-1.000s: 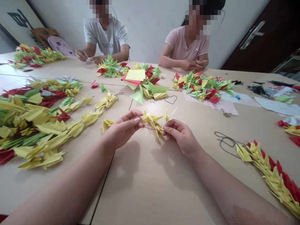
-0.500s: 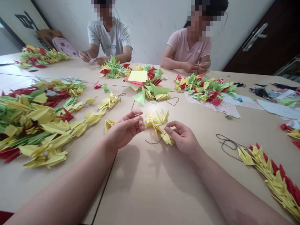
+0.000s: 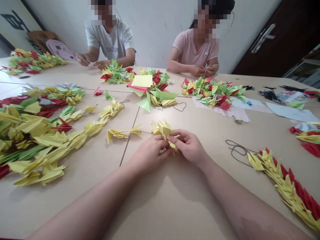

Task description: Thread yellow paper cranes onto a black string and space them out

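Note:
Both hands meet at a small bunch of yellow paper cranes (image 3: 161, 127) near the middle of the table. My left hand (image 3: 151, 151) is closed around the lower side of the bunch, its fingertips partly hidden. My right hand (image 3: 187, 145) pinches the bunch from the right with thumb and forefinger. A dark cord (image 3: 147, 132) runs left from the bunch to more strung yellow cranes (image 3: 117, 134) lying on the table. What exactly sits between the right fingertips is too small to make out.
Heaped paper-crane strings (image 3: 42, 130) cover the left side. Folded paper sheets (image 3: 142, 81) lie ahead, beside multicoloured cranes (image 3: 212, 91). At right, a yellow-and-red crane string (image 3: 290, 186) trails a looped cord (image 3: 237, 150). Two people sit across the table (image 3: 160, 206), hands busy with small pieces.
My left hand has moved right and down from beside the cranes and closed on them. My right hand stays at the bunch. The whole view has shifted slightly.

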### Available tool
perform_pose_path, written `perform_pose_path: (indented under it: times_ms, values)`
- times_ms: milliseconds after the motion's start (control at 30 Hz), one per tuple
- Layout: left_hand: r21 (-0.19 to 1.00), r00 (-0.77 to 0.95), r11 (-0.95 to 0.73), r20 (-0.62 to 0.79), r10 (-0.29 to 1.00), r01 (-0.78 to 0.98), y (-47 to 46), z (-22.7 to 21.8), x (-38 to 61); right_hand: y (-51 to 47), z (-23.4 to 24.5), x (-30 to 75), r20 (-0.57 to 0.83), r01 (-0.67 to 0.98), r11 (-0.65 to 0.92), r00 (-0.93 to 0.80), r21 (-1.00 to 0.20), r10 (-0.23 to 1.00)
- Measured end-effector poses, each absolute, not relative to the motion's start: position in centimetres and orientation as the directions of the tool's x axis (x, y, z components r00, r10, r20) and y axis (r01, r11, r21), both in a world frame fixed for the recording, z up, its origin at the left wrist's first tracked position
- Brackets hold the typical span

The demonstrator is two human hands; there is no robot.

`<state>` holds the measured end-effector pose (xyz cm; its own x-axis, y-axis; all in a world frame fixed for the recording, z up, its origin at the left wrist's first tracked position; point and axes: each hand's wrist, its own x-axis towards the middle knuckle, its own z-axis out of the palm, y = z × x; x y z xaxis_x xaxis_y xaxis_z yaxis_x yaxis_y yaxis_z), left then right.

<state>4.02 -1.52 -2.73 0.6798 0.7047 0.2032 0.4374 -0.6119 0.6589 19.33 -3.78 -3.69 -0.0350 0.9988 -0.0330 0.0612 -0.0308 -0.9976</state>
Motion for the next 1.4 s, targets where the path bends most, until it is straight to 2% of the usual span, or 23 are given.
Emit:
perform_pose_path:
  times_ms: [100,200,367,433,533,733,867,1033,1400]
  values:
    - [0.755,0.658,-0.508,0.137,0.740,0.415,-0.6,-2.3,2.9,-3.8,-3.7,19.5,-0.026,0.093,-0.028,0.028,-0.995,0.999]
    - [0.860,0.548,-0.307,0.037,0.835,0.409,0.5,-2.1,1.5,-3.8,-3.8,19.8,-0.030,0.094,-0.036,0.066,-0.995,0.997]
    - [0.996,0.492,-0.015,-0.031,0.870,0.089,1.2,-2.5,0.9,-3.8,-3.8,19.7,-0.064,0.112,-0.075,0.103,-0.991,0.993]
    - [0.989,0.520,0.139,-0.095,0.849,-0.047,1.3,-2.6,0.9,-3.8,-3.7,19.6,-0.076,0.119,-0.087,0.095,-0.989,0.993]
    - [0.919,0.549,0.339,-0.182,0.816,-0.199,1.4,-2.7,0.8,-3.9,-3.7,19.6,-0.093,0.105,-0.104,0.110,-0.989,0.990]
    - [0.780,0.550,0.533,-0.301,0.779,-0.328,1.7,-2.4,0.4,-3.7,-3.9,19.9,-0.088,0.045,-0.097,0.165,-0.994,0.982]
    - [0.720,0.507,0.586,-0.372,0.778,-0.372,1.8,-2.0,0.6,-3.6,-3.9,20.0,-0.072,0.036,-0.079,0.181,-0.996,0.981]
    - [0.709,0.488,0.582,-0.374,0.788,-0.397,1.8,-1.8,0.7,-3.7,-3.8,19.8,-0.121,-0.012,-0.120,0.186,-0.993,0.975]
    - [0.882,0.533,0.437,-0.288,0.796,-0.176,1.6,-2.5,0.4,-3.6,-3.8,19.9,-0.150,0.057,-0.161,0.151,-0.985,0.977]
